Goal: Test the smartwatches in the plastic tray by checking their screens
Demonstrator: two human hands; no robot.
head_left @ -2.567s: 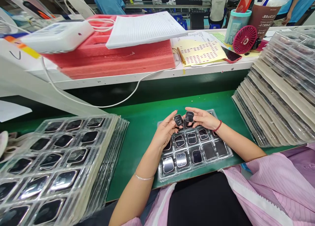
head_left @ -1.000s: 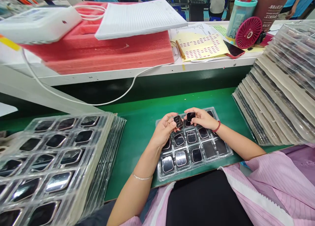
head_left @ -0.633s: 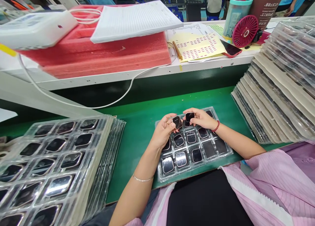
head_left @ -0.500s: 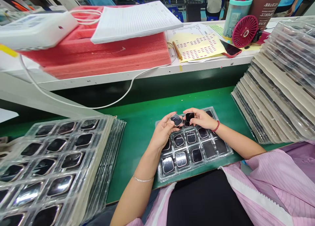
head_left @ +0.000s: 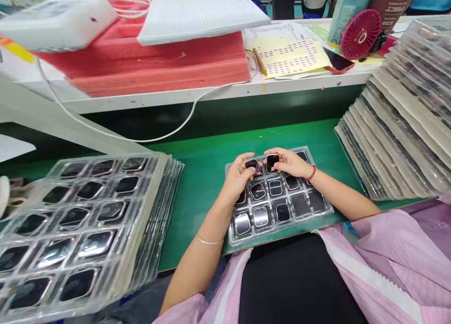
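Observation:
My left hand [head_left: 235, 179] pinches a dark, rounded-square smartwatch screen [head_left: 252, 164] between thumb and fingers, and the screen is tilted. Close beside it, my right hand [head_left: 291, 164] grips a second smartwatch screen [head_left: 272, 160], black with a pale rim. Both hands are over the far side of a clear plastic tray [head_left: 275, 226] lying on the green work surface. Several similar screens sit in its compartments, one of them a bright reflecting screen [head_left: 260, 216]. Two front-right compartments look dark and without a rimmed screen. The fingers partly cover the far row.
A tall stack of filled trays [head_left: 136, 225] stands at the left. Another leaning stack of trays [head_left: 391, 140] rises at the right. On the white shelf [head_left: 211, 90] are red foam [head_left: 158, 72], a notebook [head_left: 200, 16], papers, a phone [head_left: 338, 61] and a pink fan [head_left: 361, 33]. A white cable [head_left: 141, 140] hangs below the shelf.
The screen in my left hand has tilted, with the thumb now across it. My right hand keeps its screen in nearly the same place. The whole view has shifted slightly.

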